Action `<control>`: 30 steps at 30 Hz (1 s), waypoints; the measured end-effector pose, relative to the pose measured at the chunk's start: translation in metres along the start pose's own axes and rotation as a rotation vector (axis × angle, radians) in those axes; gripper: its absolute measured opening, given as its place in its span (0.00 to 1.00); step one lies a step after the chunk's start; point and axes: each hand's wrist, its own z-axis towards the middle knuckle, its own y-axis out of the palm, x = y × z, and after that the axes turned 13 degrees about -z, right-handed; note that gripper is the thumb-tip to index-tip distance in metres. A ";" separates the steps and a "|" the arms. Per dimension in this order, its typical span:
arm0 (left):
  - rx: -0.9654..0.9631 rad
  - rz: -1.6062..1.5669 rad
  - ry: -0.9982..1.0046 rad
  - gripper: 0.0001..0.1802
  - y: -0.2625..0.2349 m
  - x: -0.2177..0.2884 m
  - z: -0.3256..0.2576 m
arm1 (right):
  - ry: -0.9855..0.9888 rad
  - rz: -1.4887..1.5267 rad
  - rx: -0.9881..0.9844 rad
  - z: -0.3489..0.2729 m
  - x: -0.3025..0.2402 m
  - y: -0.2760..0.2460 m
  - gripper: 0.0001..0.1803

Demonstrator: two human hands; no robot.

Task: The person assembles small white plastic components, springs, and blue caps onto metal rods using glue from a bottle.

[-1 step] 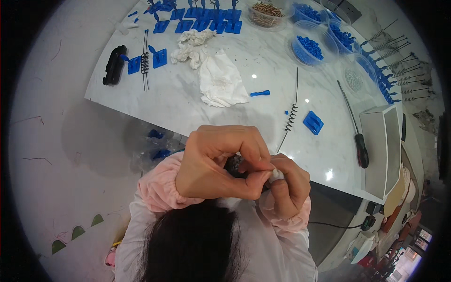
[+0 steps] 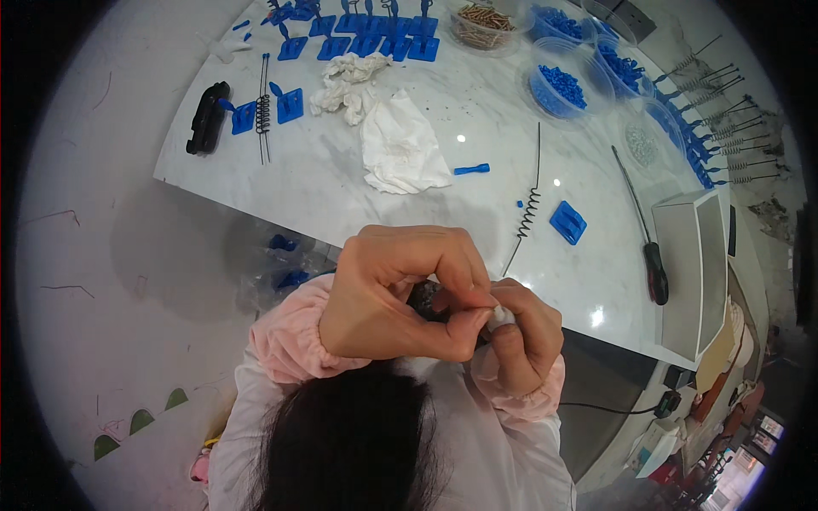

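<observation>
Near the table's front edge, my left hand (image 2: 409, 294) and my right hand (image 2: 528, 332) meet in front of my body. My left thumb and forefinger are pinched together. Their tips touch a small white soft-looking piece (image 2: 503, 318) between the thumb and curled fingers of my right hand; its kind cannot be made out. Beyond my hands lie a black coiled spring wire (image 2: 528, 213), a blue square plastic base (image 2: 568, 222), a tiny blue cap (image 2: 520, 203) and a blue plastic stem (image 2: 472, 169). Crumpled white tissue (image 2: 400, 145) rests farther left.
Tubs of blue parts (image 2: 562, 89) and brass-coloured screws (image 2: 484, 24) stand at the back. A screwdriver (image 2: 654, 264) lies beside a white open box (image 2: 703, 281) on the right. Blue bases (image 2: 366, 43) line the far edge; a black case (image 2: 207, 117) is at left.
</observation>
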 end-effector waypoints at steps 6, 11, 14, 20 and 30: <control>-0.026 -0.120 -0.130 0.11 0.000 0.001 0.003 | 0.014 0.277 -0.108 -0.004 0.012 0.002 0.16; 0.016 -0.218 -0.167 0.11 0.000 -0.002 0.001 | 0.201 1.031 -0.156 -0.004 0.009 0.011 0.20; -0.003 -0.228 -0.114 0.12 -0.001 -0.003 0.000 | 0.221 0.996 -0.186 -0.002 0.007 0.008 0.20; 0.079 -0.175 -0.111 0.12 -0.001 0.005 -0.004 | 0.148 0.913 -0.137 -0.006 0.012 0.009 0.20; 0.016 0.169 0.015 0.14 0.007 0.010 -0.005 | 0.152 0.582 0.074 -0.009 0.012 0.013 0.17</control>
